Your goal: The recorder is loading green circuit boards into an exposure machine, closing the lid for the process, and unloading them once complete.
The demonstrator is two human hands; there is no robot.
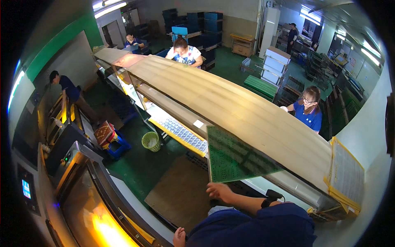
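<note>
My right hand (221,192) is just below the near corner of a perforated green panel (230,158), fingers pointing left and loosely bent. It looks empty, and I cannot tell whether a fingertip touches the panel. The panel sticks out from under a long tan shelf (230,107), which hides its far part. Low in the picture, my left hand (179,237) is beside the front edge of a machine (144,199) with a bright yellow-lit window. Its fingers are slightly apart, with nothing visible in them; the lower edge cuts off part of the hand.
Under the shelf runs a lit worktable with a patterned sheet (181,129). A green wastebasket (151,141) and a blue crate (117,146) stand on the floor. Co-workers are along the shelf's far side and at the left machine. Racks (263,84) stand behind.
</note>
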